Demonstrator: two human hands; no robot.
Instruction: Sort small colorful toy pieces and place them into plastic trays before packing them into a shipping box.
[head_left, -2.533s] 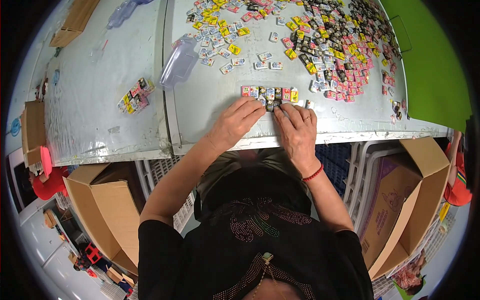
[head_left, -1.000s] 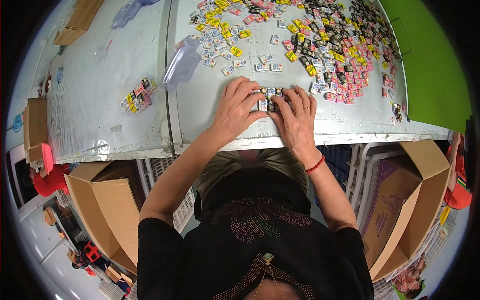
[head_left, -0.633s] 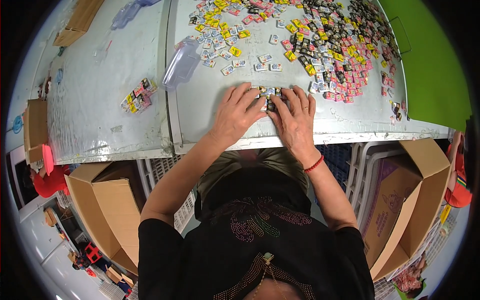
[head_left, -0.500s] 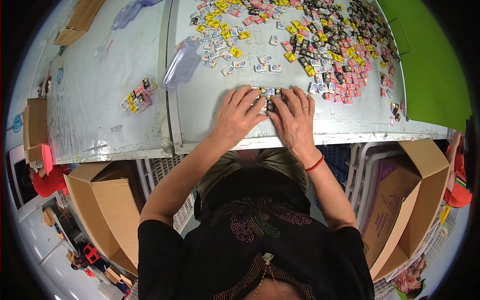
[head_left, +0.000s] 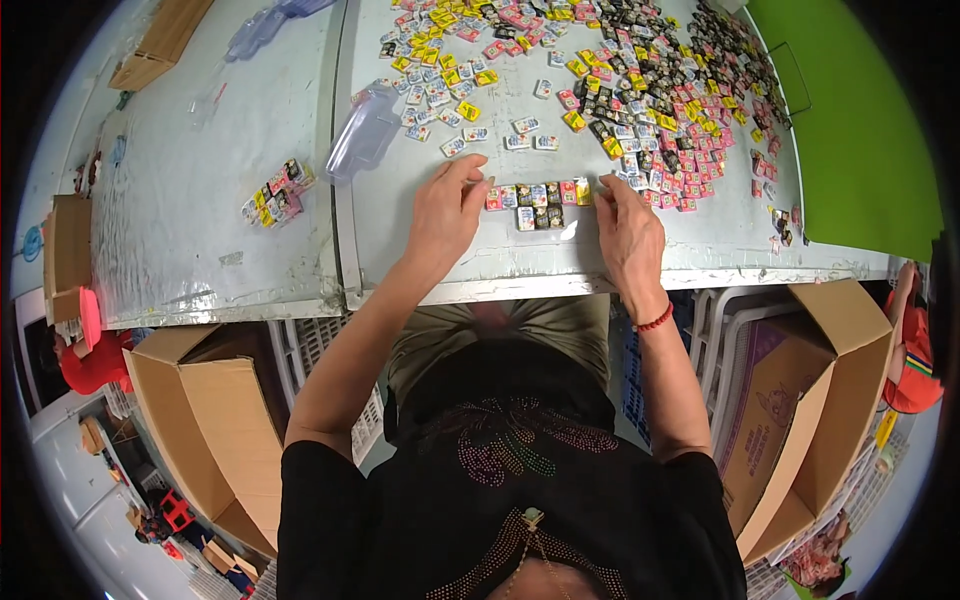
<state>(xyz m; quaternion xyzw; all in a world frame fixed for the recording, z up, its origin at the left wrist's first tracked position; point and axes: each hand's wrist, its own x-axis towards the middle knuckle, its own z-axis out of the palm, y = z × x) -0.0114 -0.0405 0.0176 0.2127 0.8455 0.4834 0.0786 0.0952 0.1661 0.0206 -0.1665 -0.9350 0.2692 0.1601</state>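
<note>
In front of me lies a clear plastic tray [head_left: 569, 231] with small candy-like packs [head_left: 540, 207] in two rows, the far row longer than the near one. The packs are white, pink, black and yellow. At the tray's left end is my left hand [head_left: 446, 207], open, with thumb and forefinger apart. My right hand [head_left: 630, 232] stands at the right end, open, its fingers bent, fingertips close to the tray edge. Whether either hand touches the tray, I cannot tell. An unfilled clear tray [head_left: 362, 130] lies beyond my left hand.
A large spread of loose packs [head_left: 690, 150] covers the far right of the table. On the left table sits a filled tray [head_left: 280, 195], with more clear plastic [head_left: 265, 28] farther back. A green panel [head_left: 860, 140] borders the right. Cardboard boxes [head_left: 225, 420] stand below the table edge.
My hands have moved apart from over the middle of the packs to the tray's two ends. The rows of packs, covered by fingers before, now show.
</note>
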